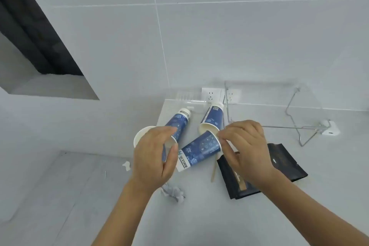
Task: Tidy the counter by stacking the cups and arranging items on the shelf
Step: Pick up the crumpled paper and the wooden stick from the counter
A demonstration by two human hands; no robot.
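Three blue patterned paper cups lie on their sides on the white counter (259, 215). My left hand (153, 160) curls around the left cup (179, 121) near its white rim, thumb and fingers on either side. The fingertips of my right hand (245, 150) pinch the rim of the middle cup (199, 151), whose base points toward me. The third cup (213, 118) lies behind, its mouth touching the middle cup's rim. A clear shelf on wire legs (283, 126) stands at the right against the wall.
A black pouch (283, 164) lies under my right wrist, with a wooden stirrer (213, 171) beside it. Crumpled paper (174, 192) sits near my left wrist. A white adapter (330, 130) is by the shelf, wall sockets (211, 95) behind. The counter's edge drops off at left.
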